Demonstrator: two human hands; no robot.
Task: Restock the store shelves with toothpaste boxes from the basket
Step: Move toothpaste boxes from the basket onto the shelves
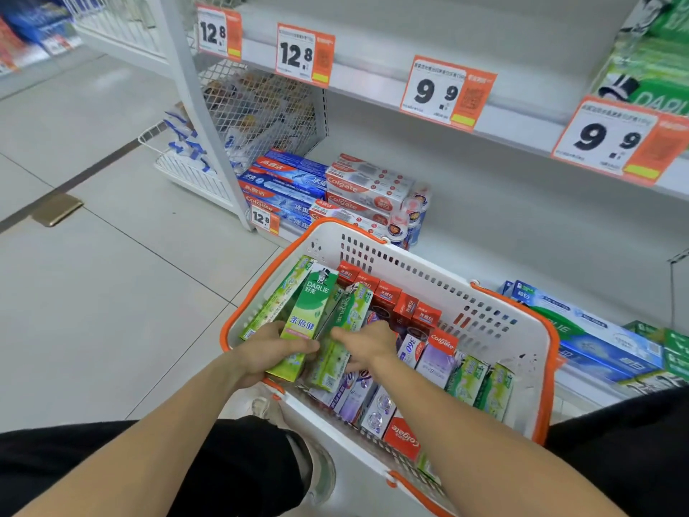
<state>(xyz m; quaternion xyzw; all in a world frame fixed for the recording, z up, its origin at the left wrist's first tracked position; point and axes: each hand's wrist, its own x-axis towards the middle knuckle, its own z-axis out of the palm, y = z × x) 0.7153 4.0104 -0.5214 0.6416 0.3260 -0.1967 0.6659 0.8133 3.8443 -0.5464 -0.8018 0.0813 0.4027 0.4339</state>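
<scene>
A white basket (428, 278) with an orange rim stands on the floor before the shelves, filled with several toothpaste boxes: green Darlie, red ones (387, 294), purple Colgate (434, 358). My left hand (270, 348) grips a green Darlie box (311, 311) near its lower end, inside the basket's left side. My right hand (367, 343) holds a second green box (341, 337) just beside it, fingers curled over its edge. The bottom shelf (503, 233) behind the basket is bare in the middle.
Blue and red Colgate boxes (298, 188) are stacked on the bottom shelf's left; blue and green boxes (596, 337) lie at its right. Orange price tags (447, 93) hang along the shelf above. A wire rack (186, 166) stands left of the shelf post. My shoe (320, 468) rests by the basket.
</scene>
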